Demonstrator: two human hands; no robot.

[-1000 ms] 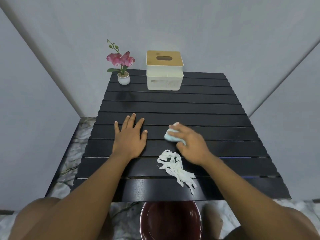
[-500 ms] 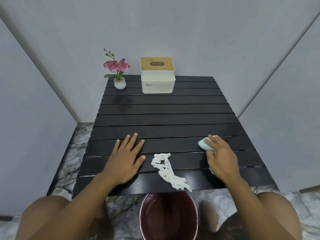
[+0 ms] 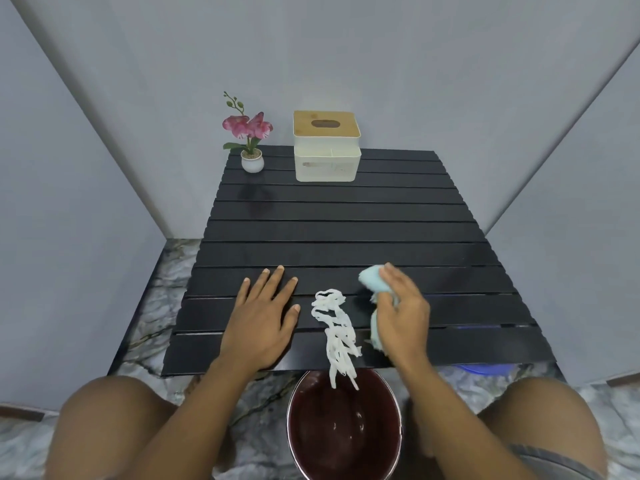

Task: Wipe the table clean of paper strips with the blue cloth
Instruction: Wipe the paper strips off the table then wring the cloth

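Note:
A pile of white paper strips (image 3: 335, 329) lies on the near part of the black slatted table (image 3: 339, 237), its lower ends hanging over the front edge above a dark red bucket (image 3: 344, 427). My right hand (image 3: 401, 313) grips the light blue cloth (image 3: 372, 284) just right of the strips, with the cloth showing above and to the left of the hand. My left hand (image 3: 263, 320) rests flat on the table left of the strips, fingers spread.
A white tissue box with a wooden lid (image 3: 326, 147) and a small white pot with pink flowers (image 3: 250, 140) stand at the table's far edge. Grey walls close in on three sides. A blue object (image 3: 485, 368) peeks out under the table's right front.
My right hand has swept the cloth leftward, back to the strips. The strips have slid toward the front edge and now hang over the bucket. My left hand stays flat.

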